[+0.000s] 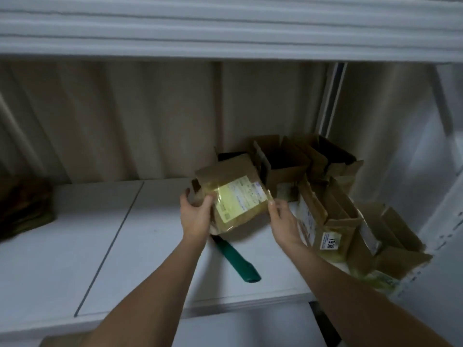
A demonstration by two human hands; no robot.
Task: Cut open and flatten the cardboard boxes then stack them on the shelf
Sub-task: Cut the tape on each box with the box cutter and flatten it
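Two hands (195, 216) on labelled box (233, 196); "7908" beside.

Shelf (75, 246) open leftward; boxes (333, 216) crowd right.

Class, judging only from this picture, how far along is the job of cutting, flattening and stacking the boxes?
Done: nothing clearly flattened or stacked. In hand: the left hand and right hand hold a taped box over the shelf; the green-handled cutter lies unused. Left: the open boxes on the right remain unflattened.
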